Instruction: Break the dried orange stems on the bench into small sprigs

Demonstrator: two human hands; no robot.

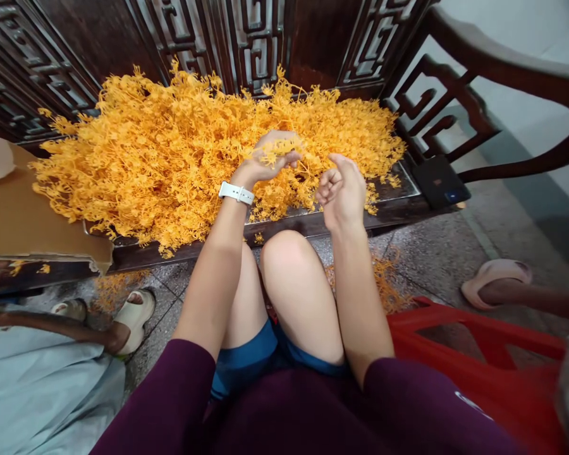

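Note:
A large heap of orange-yellow plastic sprigs (171, 151) covers the seat of a dark carved wooden bench. Over the middle of the heap, my left hand (275, 151) has its fingers curled around a small yellow sprig (279, 149); a white watch band circles that wrist. My right hand (344, 189) is raised at the heap's front right edge, a short way from the left. Its fingers are bent in toward the palm, and whether a thin piece sits between them is too small to tell.
Cardboard (33, 208) lies at the left. A dark flat object (440, 182) rests by the bench's armrest (502, 76). A red plastic stool (474, 354) stands at the right. People's sandaled feet show on both sides, and orange scraps (389, 281) lie on the floor.

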